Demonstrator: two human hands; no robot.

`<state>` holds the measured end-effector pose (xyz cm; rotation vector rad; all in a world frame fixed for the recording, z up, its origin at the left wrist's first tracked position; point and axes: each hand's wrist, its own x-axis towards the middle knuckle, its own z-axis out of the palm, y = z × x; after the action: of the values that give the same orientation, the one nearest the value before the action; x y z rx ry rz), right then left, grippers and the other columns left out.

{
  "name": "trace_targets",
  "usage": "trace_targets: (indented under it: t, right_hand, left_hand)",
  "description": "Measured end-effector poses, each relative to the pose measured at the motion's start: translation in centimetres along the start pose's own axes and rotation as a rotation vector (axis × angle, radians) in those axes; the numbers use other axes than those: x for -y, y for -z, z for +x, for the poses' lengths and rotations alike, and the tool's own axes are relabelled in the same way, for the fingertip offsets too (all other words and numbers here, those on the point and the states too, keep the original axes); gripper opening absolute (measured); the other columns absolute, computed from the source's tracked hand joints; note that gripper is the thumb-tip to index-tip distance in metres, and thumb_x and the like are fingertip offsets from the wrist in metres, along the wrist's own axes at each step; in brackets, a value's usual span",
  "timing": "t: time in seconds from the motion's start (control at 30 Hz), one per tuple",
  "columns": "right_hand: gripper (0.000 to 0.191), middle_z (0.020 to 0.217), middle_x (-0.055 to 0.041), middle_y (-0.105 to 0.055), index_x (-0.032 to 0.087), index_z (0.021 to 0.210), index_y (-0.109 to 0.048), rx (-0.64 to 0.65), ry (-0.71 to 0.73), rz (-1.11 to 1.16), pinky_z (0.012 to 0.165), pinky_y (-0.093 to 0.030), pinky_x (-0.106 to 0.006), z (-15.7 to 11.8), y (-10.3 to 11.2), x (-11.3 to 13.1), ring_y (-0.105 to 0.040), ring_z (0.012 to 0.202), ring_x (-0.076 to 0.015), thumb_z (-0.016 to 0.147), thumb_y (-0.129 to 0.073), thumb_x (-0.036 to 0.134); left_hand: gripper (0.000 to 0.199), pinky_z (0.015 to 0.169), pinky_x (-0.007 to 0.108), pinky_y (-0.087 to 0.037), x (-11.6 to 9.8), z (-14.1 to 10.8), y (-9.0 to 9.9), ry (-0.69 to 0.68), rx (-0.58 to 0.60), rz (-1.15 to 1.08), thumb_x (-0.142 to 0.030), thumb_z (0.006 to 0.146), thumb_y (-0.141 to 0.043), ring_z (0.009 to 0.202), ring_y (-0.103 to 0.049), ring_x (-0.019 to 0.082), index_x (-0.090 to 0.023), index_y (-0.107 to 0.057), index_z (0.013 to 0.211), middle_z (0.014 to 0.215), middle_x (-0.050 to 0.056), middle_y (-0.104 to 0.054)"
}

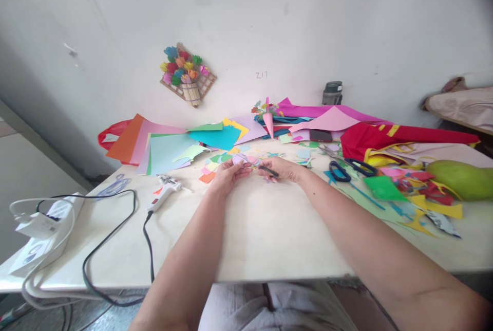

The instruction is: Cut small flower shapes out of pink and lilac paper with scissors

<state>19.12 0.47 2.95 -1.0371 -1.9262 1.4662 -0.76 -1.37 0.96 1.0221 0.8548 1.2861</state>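
Note:
Near the middle of the table, my left hand (230,174) is closed, with its fingertips pinching a small pale purple paper piece (239,159). Close beside it, my right hand (284,167) wraps round a tool with a dark curved handle (268,170). The tool's working end lies close to the left fingertips, too small to tell its kind. Small paper scraps in several colours (210,167) are scattered just behind both hands.
A white glue gun (165,195) with a black cord lies left, near a power strip (46,233). Coloured paper sheets (169,151) spread behind it. Dark-handled scissors (348,167), a green fruit (460,179) and red cloth (385,141) lie right. A pink paper cone (268,123) stands at the back.

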Motion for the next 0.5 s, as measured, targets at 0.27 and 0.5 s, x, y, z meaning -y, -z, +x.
trace_targets:
  t: [0.27,0.5]
  right_hand:
    - [0.023,0.045,0.006,-0.052,0.014,0.065,-0.056,-0.007,0.023,0.027,0.037,-0.03,-0.015,0.14,0.01,-0.23,-0.04,0.035,-0.0026,0.072,-0.074,0.027]
    - [0.018,0.045,0.0065,-0.052,0.014,0.068,-0.058,-0.012,0.018,0.045,0.037,-0.03,-0.015,0.25,-0.05,-0.36,-0.04,0.034,-0.0027,0.073,-0.073,0.022]
  left_hand:
    - [0.02,0.066,0.027,-0.059,-0.08,0.03,-0.03,0.005,-0.016,0.007,-0.022,0.075,-0.077,0.067,-0.072,0.018,-0.011,-0.065,0.086,0.082,0.01,-0.075]
    - [0.017,0.064,0.025,-0.059,-0.17,0.05,-0.02,0.011,-0.002,0.004,-0.021,0.075,-0.076,0.063,-0.071,0.016,-0.011,-0.066,0.084,0.077,0.009,-0.075]
